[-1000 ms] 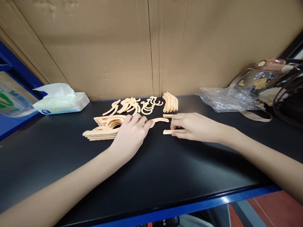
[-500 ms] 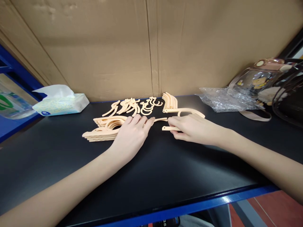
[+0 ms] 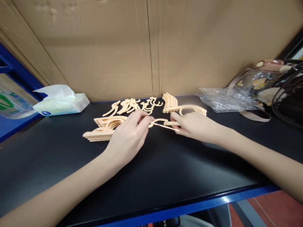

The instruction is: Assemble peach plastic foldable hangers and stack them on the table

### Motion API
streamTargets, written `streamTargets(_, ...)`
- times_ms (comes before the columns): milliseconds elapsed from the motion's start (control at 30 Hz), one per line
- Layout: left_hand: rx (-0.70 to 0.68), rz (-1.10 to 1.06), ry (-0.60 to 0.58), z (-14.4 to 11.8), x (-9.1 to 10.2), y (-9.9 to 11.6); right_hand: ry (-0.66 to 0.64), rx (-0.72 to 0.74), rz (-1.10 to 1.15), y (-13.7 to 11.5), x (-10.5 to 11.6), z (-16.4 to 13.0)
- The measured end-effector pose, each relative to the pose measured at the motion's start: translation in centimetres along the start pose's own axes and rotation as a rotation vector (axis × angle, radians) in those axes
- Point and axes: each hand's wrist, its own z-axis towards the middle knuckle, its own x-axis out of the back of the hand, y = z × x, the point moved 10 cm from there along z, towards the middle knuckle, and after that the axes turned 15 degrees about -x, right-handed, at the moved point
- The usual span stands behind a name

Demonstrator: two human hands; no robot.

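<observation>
My left hand (image 3: 129,135) is raised a little off the black table (image 3: 151,176) and pinches the end of a thin peach plastic hanger piece (image 3: 159,123). My right hand (image 3: 194,124) grips a curved peach hanger arm (image 3: 189,108) and a flat peach bar (image 3: 171,123); the pieces from both hands meet between my fingertips. To the left of my left hand lies a stack of peach hanger arms (image 3: 104,127). Behind the hands lie loose peach hooks (image 3: 132,106) and a bundle of curved pieces (image 3: 169,101).
A tissue pack (image 3: 60,102) sits at the back left. Crumpled clear plastic (image 3: 224,99) and a transparent bag (image 3: 262,80) lie at the back right. A cardboard wall (image 3: 151,47) closes the back. The table's blue front edge (image 3: 189,206) runs near me.
My left hand lifted off the stack and pinched the thin piece. My right hand raised the flat bar and the curved arm off the table and brought them to the left hand's piece.
</observation>
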Motion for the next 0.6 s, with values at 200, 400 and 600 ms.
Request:
streamTargets(200,-0.087,-0.211,0.127,-0.1,0.5,1.1,0.052,-0.02,-0.044,0.3,0.1,0.1)
streamTargets(400,-0.065,-0.301,-0.009,0.1,-0.9,1.1,0.066,-0.019,-0.019,0.1,0.3,-0.1)
streamTargets(600,0.216,-0.87,0.012,-0.9,-3.8,-0.7,0.095,-0.051,0.09,0.3,1.0,-0.1)
